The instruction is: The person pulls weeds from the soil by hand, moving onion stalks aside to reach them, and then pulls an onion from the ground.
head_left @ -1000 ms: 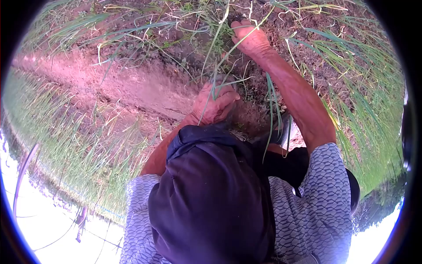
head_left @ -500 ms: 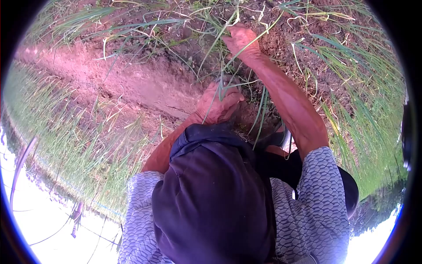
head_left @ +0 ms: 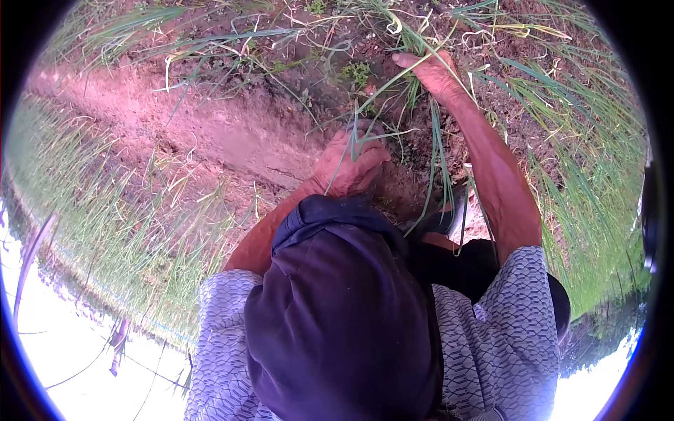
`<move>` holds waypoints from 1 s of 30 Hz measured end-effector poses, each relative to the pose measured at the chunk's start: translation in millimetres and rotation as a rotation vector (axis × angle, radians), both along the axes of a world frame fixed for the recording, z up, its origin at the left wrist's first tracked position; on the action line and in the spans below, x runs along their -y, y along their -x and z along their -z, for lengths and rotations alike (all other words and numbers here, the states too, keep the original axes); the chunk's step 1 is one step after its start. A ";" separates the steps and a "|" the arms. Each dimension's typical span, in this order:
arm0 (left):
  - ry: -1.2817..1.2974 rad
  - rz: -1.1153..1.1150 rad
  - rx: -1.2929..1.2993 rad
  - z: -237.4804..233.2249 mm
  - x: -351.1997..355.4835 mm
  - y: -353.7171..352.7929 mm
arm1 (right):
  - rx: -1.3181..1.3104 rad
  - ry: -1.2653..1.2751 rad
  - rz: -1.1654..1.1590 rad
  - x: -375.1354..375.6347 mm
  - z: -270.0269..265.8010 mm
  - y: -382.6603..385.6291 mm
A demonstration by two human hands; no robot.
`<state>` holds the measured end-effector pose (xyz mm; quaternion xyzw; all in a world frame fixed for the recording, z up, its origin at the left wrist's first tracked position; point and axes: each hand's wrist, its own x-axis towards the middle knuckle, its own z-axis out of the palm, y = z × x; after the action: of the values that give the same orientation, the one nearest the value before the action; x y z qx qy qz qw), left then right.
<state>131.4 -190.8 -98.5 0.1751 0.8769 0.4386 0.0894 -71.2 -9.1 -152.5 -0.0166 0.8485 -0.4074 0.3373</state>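
My right hand (head_left: 437,76) is closed around a bunch of long green leaves (head_left: 439,154), which trail down from it toward my body. Low over the soil, my left hand (head_left: 353,167) has its fingers curled in. Just beyond its knuckles shows a greyish rounded shape (head_left: 366,128); I cannot make out what it is or whether the hand holds it. Thin green blades (head_left: 359,137) cross in front of the left hand. Small leafy weeds (head_left: 358,72) grow from the soil between the two hands.
A bare strip of soil (head_left: 232,133) runs off to the left. Rows of long narrow-leaved plants stand at left (head_left: 119,210) and right (head_left: 583,133). My dark head covering (head_left: 344,316) hides much of the lower middle. A dark shoe (head_left: 439,221) shows beside the right forearm.
My right hand has moved to the right and slightly nearer, and the hanging leaves have swung right with it. Small weeds it covered are now visible. The left hand stays in place.
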 end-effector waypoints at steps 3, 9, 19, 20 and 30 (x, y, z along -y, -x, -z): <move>0.006 -0.008 -0.010 -4.4 -0.1 4.3 | -0.010 0.093 -0.136 4.3 7.9 -11.0; -0.018 -0.013 -0.022 2.5 0.1 0.1 | -0.548 -0.068 -0.550 30.9 14.2 -23.5; -0.008 -0.015 -0.039 4.9 1.7 -3.2 | -0.272 0.122 -0.041 33.7 29.0 -23.3; -0.014 -0.017 -0.047 6.6 0.9 -2.7 | -0.366 0.065 -0.173 30.7 34.0 -22.4; 0.012 -0.031 -0.052 -5.4 1.4 1.0 | -0.551 -0.148 -0.452 83.4 11.9 -27.3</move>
<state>130.4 -192.2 -93.1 0.1722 0.8841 0.4301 0.0606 -44.0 -92.5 -164.4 -0.2881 0.9097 -0.2402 0.1780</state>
